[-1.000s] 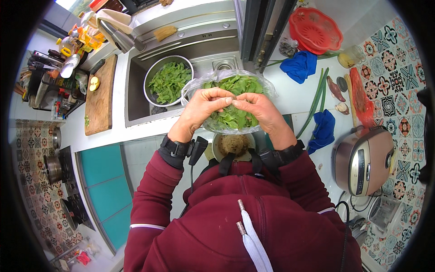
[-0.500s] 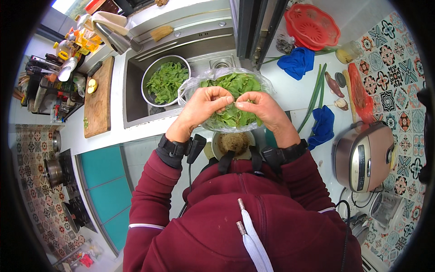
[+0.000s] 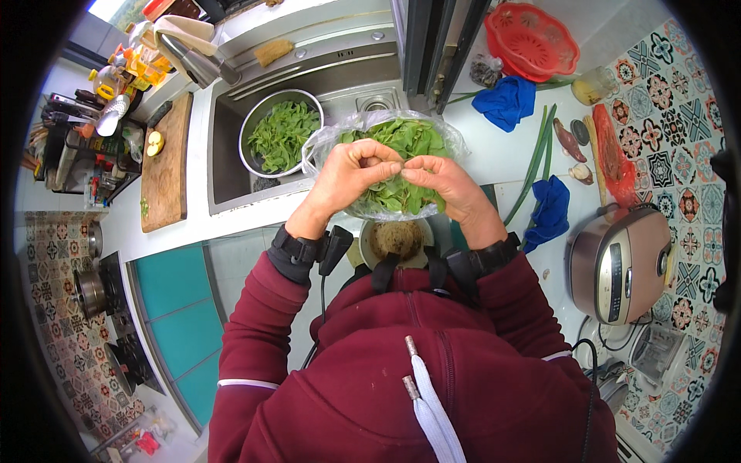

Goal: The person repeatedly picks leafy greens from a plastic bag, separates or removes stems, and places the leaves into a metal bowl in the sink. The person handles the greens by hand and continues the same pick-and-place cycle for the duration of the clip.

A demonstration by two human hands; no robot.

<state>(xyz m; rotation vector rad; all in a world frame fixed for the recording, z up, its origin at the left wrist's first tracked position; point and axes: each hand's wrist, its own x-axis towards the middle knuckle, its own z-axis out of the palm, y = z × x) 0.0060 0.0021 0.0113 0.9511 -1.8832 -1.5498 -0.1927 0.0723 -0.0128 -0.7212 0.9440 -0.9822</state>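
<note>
Over a clear plastic bag (image 3: 320, 143) full of leafy greens (image 3: 409, 131), my left hand (image 3: 347, 181) and my right hand (image 3: 455, 193) meet with fingertips pinched close together. Whatever small piece sits between the fingertips is too small to name clearly. The bag overlaps the front right of the steel sink (image 3: 228, 147). Inside that sink, left of the bag, a round metal bowl (image 3: 255, 162) holds more greens (image 3: 282, 127). Beneath the bag, a round container (image 3: 394, 235) with brownish contents shows.
Left are a cutting board (image 3: 162, 189) with a cut apple (image 3: 154, 143), utensils and a stove (image 3: 116, 282). Right are a red basket (image 3: 529, 42), blue cloths (image 3: 502, 108), green onions (image 3: 532, 162), red netted bag (image 3: 614, 154) and rice cooker (image 3: 617, 266). A faucet (image 3: 201, 62) stands behind.
Both hands stay pinched over the bag, with small finger movements; the left fingers have curled a little more. The whole view has shifted slightly.
</note>
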